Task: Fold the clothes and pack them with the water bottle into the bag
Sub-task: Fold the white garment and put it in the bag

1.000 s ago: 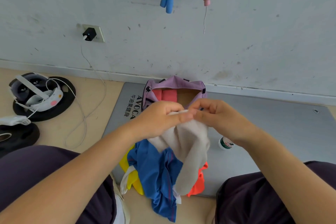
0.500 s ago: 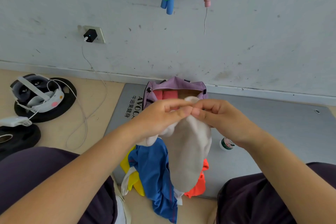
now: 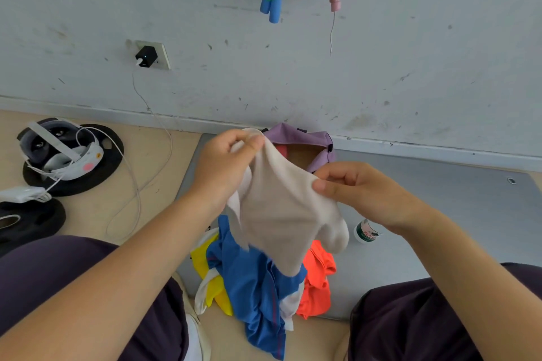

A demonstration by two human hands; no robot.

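On the far left, a white headset [image 3: 63, 155] rests on a black weight plate [image 3: 96, 167], and a charger cable [image 3: 137, 173] runs from the wall socket [image 3: 152, 55] down over the floor. None of this belongs to the task.

The left hand [image 3: 225, 167] is raised and pinches one upper edge of a cream garment [image 3: 281, 214] between thumb and curled fingers. The garment hangs in the air between the two hands, above a loose pile: a yellow piece [image 3: 205, 267], a blue shirt [image 3: 255, 287] and an orange piece [image 3: 318, 278], all unfolded on the grey mat [image 3: 440, 214]. Behind the garment stands the purple bag [image 3: 302, 138], open at the top, with something red inside. The right hand [image 3: 360, 187] is lower and pinches the other edge of the cream garment in the same way. Just beside the right wrist, the water bottle [image 3: 365, 233] sits on the mat, only partly seen.

The step seems to be opening the garment flat before folding, and the task is at an early stage. To do it well, the person should probably bring both hands to the same height, pull the edge gently tight so the cloth hangs straight, and lay it on a free part of the mat, not on the pile. The cloth is soft and may slip or twist.
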